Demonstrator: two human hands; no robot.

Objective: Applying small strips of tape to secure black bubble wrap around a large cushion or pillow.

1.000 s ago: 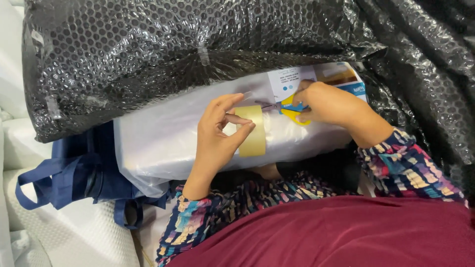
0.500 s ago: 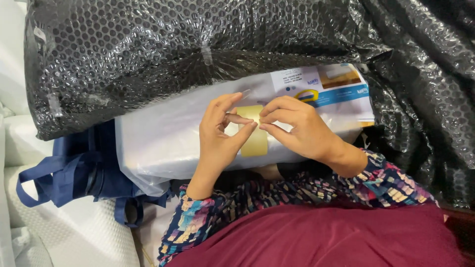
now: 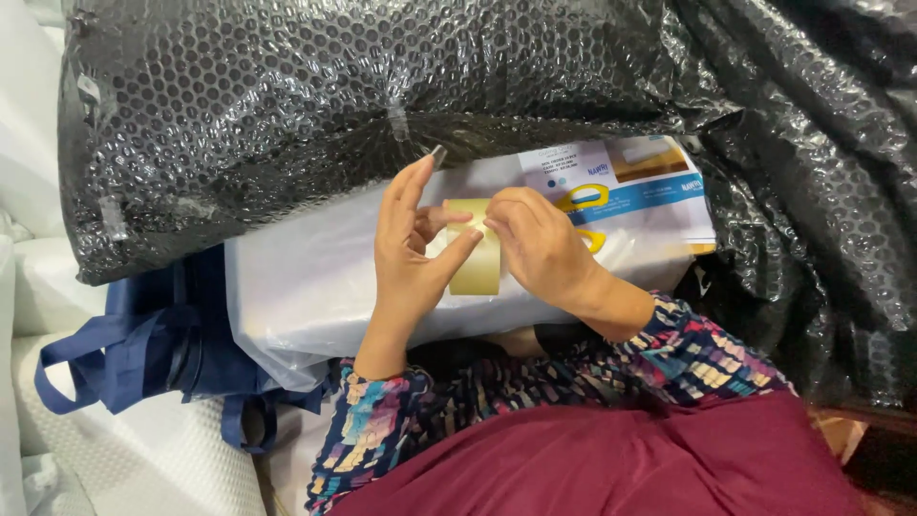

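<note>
Two hands: left hand and right hand both pinch tape roll, frame centre.
Support: white parcel.
Technique: steady roll, pick edge slowly.

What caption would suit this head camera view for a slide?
Left hand and right hand hold a tan tape roll over a white plastic-wrapped package, beneath black bubble wrap.

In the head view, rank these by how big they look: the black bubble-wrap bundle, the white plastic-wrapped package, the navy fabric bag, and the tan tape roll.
1. Black bubble-wrap bundle
2. White plastic-wrapped package
3. Navy fabric bag, partly hidden under the package, so its true size is unsure
4. Tan tape roll, held between both hands
</note>
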